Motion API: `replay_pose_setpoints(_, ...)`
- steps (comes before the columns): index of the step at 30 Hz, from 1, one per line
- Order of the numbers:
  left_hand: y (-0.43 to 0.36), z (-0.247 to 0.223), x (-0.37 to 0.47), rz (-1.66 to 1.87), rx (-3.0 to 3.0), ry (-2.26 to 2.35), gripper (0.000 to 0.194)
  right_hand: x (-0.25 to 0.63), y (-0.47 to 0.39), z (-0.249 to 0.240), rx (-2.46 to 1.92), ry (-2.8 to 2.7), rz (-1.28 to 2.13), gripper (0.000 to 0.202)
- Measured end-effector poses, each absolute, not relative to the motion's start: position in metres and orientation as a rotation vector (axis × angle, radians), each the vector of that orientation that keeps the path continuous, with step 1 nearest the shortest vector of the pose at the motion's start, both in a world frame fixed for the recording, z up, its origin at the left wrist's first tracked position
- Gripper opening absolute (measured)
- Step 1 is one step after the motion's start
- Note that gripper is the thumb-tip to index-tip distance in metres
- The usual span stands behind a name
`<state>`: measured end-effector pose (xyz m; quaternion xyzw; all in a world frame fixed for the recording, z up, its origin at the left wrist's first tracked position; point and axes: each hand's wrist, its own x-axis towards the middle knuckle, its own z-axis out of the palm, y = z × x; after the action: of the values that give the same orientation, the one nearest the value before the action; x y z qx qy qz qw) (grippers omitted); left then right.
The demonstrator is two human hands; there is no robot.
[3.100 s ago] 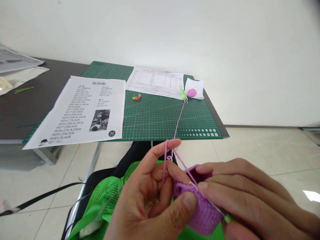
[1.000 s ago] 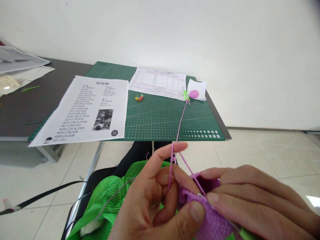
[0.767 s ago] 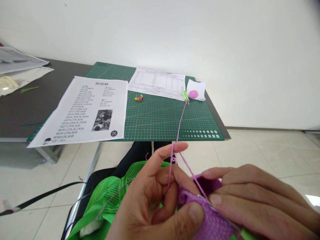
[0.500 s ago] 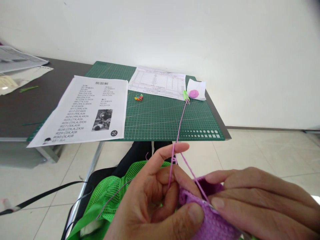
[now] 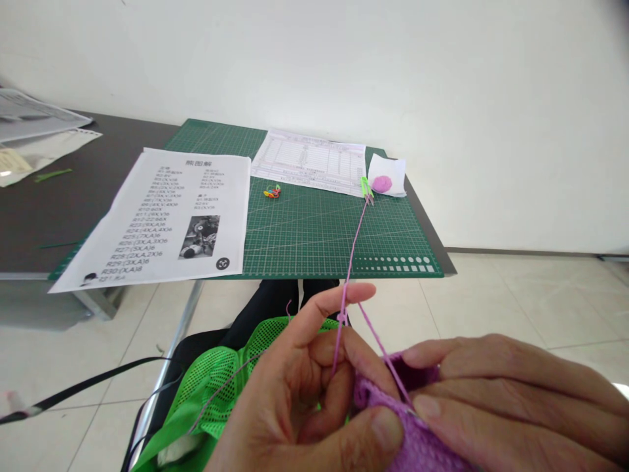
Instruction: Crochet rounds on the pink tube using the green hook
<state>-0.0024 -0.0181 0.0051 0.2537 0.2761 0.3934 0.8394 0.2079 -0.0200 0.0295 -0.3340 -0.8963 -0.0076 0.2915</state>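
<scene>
My left hand (image 5: pixel 319 393) pinches the edge of a purple crochet piece (image 5: pixel 417 446) between thumb and fingers. Its forefinger points up, with the purple yarn (image 5: pixel 351 255) passing over it and slanting down to the work. My right hand (image 5: pixel 511 393) is closed at the piece's right side, the thumb and forefinger around a thin crochet hook (image 5: pixel 413 413). Only a bit of silvery metal shows there; the rest is hidden by the fingers. The piece curves into a hollow shape, dark inside, and its lower part runs out of view.
On the green cutting mat (image 5: pixel 304 242) lie a printed pattern sheet (image 5: pixel 167 216), a form (image 5: pixel 309 160), green-handled snips (image 5: pixel 367 190), colourful stitch markers (image 5: pixel 272 191) and a pink oval piece (image 5: pixel 382 183) on white paper. A green mesh bag (image 5: pixel 211 387) rests on the lap.
Both hands keep their hold on the crochet piece and hook, with only a slight shift. The metal showing by the right thumb has shortened a little.
</scene>
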Motion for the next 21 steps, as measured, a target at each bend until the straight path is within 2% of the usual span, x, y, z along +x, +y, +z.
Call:
replay_pose_setpoints(7, -0.016, 0.007, -0.003, 0.826, 0.567, 0.618, 0.05, 0.208, -0.016, 0.033, -0.841, -2.385, -0.001, 0.028)
replay_pose_setpoints(13, -0.016, 0.006, -0.004, 0.837, 0.608, 0.658, 0.048, 0.201, -0.012, 0.041, -0.794, -2.443, -0.011, 0.024)
replay_pose_setpoints(21, -0.017, 0.008, -0.002, 0.84, 0.529, 0.672, 0.052, 0.203, -0.022, 0.027, -0.878, -2.371, -0.009, 0.02)
